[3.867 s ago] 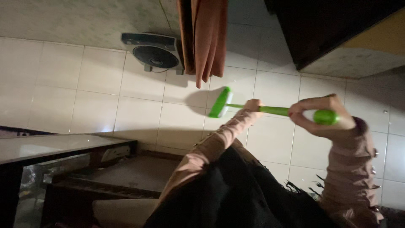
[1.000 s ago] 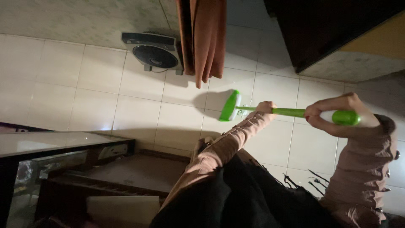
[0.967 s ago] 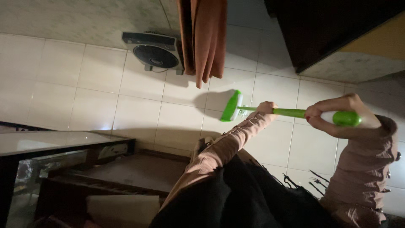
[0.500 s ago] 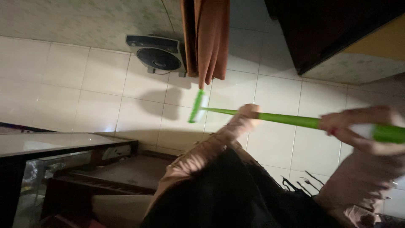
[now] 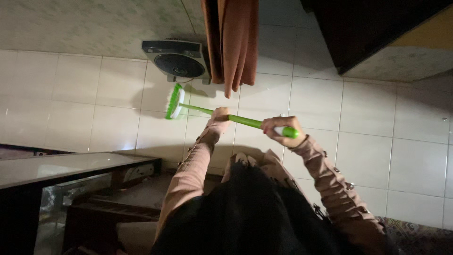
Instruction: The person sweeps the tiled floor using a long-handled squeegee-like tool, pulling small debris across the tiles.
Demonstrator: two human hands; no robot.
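Both my hands grip a green broom (image 5: 203, 110) with a long green handle. My left hand (image 5: 219, 116) is closed around the middle of the handle. My right hand (image 5: 280, 128) is closed on the handle's top end. The broom head (image 5: 173, 101), green with pale bristles, rests on the white tiled floor (image 5: 368, 118) just below a small box fan (image 5: 177, 58). My pink sleeves and a dark garment fill the lower middle of the view.
An orange-brown curtain (image 5: 233, 45) hangs beside the fan. A dark cabinet (image 5: 363, 28) stands at the upper right. A glass-topped dark table (image 5: 71, 167) is at the lower left. A patterned rug's edge (image 5: 417, 236) shows at the lower right.
The broom head has swept left across the tiles, from below the curtain to just under the fan. Both hands moved left with it, the right hand drawing in closer.
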